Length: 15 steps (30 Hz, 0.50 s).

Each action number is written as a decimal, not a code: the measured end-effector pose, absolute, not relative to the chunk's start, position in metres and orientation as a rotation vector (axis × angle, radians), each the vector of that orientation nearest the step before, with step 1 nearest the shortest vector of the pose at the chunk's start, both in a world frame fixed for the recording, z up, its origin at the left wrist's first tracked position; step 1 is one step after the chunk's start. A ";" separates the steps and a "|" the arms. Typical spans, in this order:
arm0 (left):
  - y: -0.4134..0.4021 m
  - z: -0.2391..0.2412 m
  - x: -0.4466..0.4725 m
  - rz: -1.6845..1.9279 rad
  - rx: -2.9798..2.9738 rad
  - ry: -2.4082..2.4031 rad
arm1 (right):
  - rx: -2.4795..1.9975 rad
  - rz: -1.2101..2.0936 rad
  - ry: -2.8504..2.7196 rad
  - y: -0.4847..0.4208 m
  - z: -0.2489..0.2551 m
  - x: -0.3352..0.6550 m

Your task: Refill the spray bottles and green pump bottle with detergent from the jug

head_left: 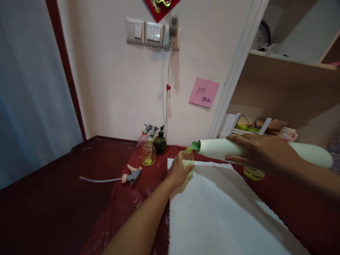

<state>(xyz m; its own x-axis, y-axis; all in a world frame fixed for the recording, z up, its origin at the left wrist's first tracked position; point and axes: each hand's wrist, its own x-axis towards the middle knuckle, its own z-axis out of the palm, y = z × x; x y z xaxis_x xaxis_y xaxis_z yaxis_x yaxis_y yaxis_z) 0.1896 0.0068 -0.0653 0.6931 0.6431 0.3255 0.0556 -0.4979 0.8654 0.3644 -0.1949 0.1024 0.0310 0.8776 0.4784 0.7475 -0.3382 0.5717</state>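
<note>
And the left hand (178, 171) covers part of the small yellow bottle (188, 159); the right hand (261, 152) hides the pale green bottle's (216, 147) middle; pink spray bottle (141, 139), half-hidden; red ornament (158, 12), cropped up top; white cloth (212, 212), cut off below!

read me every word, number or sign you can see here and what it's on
"377": handwritten on the square pink paper note on the wall; of the Chinese characters below it, the last looks like "如", the rest is unclear.
"2": on the round dark-rimmed clock on the shelf; its other marks are unclear.
White rectangular wall switches: tiny markings, too blurred to read.
Pale green cylindrical bottle: no text visible.
</note>
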 end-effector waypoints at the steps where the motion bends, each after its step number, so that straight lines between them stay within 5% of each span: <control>1: 0.007 -0.066 0.190 0.808 1.983 0.536 | 2.128 1.202 1.704 -0.195 0.102 0.365; 15: 0.007 -0.066 0.190 0.794 1.983 0.541 | 2.131 1.189 1.667 -0.195 0.104 0.360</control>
